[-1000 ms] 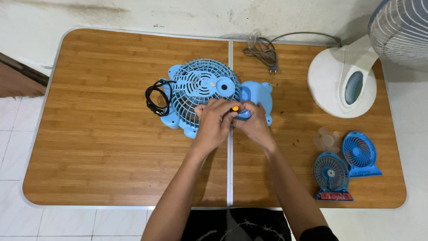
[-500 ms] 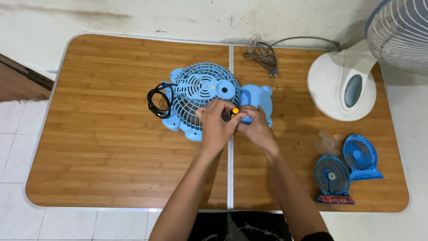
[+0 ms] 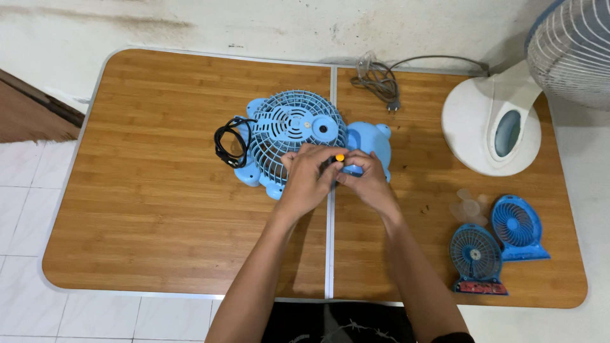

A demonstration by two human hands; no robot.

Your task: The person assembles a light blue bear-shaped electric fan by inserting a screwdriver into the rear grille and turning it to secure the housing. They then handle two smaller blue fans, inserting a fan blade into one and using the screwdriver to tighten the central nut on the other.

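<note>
The wooden folding table [image 3: 159,209] had a light blue fan [image 3: 293,140] near center, grey cord [image 3: 378,79] at 12, white fan base [image 3: 489,127] at 2, small blue fans [image 3: 495,244] at 4.

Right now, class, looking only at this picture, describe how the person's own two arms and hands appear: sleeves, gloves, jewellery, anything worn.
Both arms are bare from the hand down to the bottom edge of the picture. The left hand and right hand wear no gloves, and no rings, watch or bracelet show. A scrap of dark sleeve shows at the right arm's lower edge. Nothing else is worn on the arms.
</note>
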